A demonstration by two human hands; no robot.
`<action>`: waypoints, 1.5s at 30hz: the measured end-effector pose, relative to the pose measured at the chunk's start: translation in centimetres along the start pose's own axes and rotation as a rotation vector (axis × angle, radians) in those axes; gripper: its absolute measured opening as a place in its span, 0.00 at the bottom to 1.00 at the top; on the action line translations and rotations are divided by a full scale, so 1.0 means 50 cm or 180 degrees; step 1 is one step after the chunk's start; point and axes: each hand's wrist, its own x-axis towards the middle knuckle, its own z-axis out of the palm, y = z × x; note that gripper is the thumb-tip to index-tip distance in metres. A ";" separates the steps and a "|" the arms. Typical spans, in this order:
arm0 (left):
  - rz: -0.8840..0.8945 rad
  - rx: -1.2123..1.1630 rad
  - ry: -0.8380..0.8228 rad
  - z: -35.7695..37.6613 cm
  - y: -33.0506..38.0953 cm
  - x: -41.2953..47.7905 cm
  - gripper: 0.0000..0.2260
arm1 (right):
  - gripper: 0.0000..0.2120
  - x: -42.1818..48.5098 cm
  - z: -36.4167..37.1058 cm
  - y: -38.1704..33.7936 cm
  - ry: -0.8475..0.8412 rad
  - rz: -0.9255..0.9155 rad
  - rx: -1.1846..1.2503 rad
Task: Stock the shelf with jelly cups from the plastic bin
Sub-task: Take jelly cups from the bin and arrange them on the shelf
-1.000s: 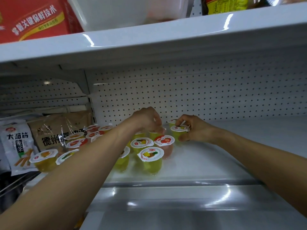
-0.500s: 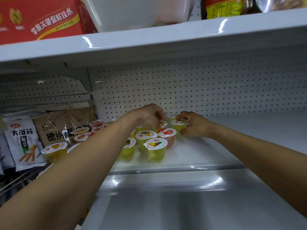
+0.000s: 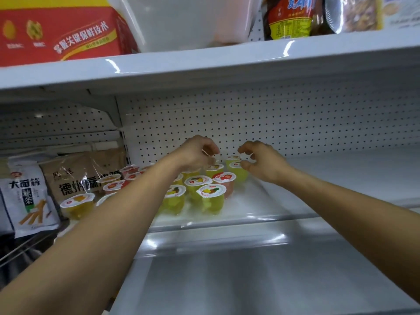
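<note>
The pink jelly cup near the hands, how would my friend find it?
Look at the white shelf with the dotted back wall, then the bunch of jelly cups near the right hand. The pink jelly cup stands on that bunch's right edge. Its neighbours hold yellow-green jelly; it alone is pink, with red fruit on its lid.

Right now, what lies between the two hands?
In the head view, jelly cups stand on the shelf between the left hand and the right hand.

Left forearm (image 3: 136, 201) hides several jelly cups (image 3: 211, 191); plastic bin (image 3: 181, 21) cut by top edge; left hand (image 3: 195, 153) grip blurred, indeterminate
</note>
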 end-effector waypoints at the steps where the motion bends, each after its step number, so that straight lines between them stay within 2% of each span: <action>1: 0.0102 -0.0034 0.0262 -0.003 0.005 -0.022 0.08 | 0.18 -0.013 -0.006 -0.013 0.0115 -0.0071 -0.0074; 4: 0.0282 0.0022 0.0704 -0.006 0.009 -0.100 0.05 | 0.15 -0.060 -0.014 -0.057 0.0324 -0.0385 -0.0246; 11: 0.0429 0.0225 0.1122 -0.018 -0.028 -0.326 0.08 | 0.14 -0.185 -0.006 -0.160 0.0625 -0.0768 -0.0200; 15: 0.0418 0.0148 0.1153 -0.008 -0.089 -0.478 0.10 | 0.12 -0.285 0.046 -0.235 0.0966 -0.0983 0.0193; 17: 0.0305 0.0143 0.1055 0.003 -0.132 -0.548 0.10 | 0.11 -0.342 0.100 -0.274 0.0933 -0.1114 0.0341; 20: -0.0100 0.0160 0.0724 0.037 -0.212 -0.652 0.10 | 0.10 -0.442 0.215 -0.315 0.0394 -0.1177 0.0619; 25: -0.1226 -0.0292 -0.0071 0.130 -0.368 -0.819 0.07 | 0.11 -0.587 0.411 -0.325 -0.1290 -0.0866 0.0899; 29: -0.2116 -0.0896 -0.0371 0.241 -0.478 -0.941 0.06 | 0.09 -0.664 0.567 -0.307 -0.2411 -0.0618 0.0846; 33: -0.2814 -0.0990 -0.0693 0.389 -0.593 -1.060 0.05 | 0.10 -0.753 0.733 -0.268 -0.3398 -0.0466 0.0647; 36: -0.3013 -0.0781 -0.0914 0.485 -0.655 -1.119 0.08 | 0.16 -0.802 0.842 -0.232 -0.3940 -0.0461 0.0256; 39: -0.3135 -0.0678 -0.1211 0.571 -0.720 -1.147 0.21 | 0.20 -0.842 0.940 -0.205 -0.4262 -0.0555 -0.0285; 41: -0.3208 -0.0466 -0.1443 0.614 -0.744 -1.142 0.16 | 0.22 -0.864 1.000 -0.195 -0.4233 -0.0582 -0.0605; 42: -0.3090 -0.0261 -0.1508 0.643 -0.759 -1.139 0.15 | 0.23 -0.871 1.029 -0.194 -0.4178 -0.0617 -0.0816; 45: -0.2351 0.1031 -0.1923 0.725 -0.799 -1.120 0.20 | 0.21 -0.887 1.099 -0.199 -0.4091 -0.0832 -0.1415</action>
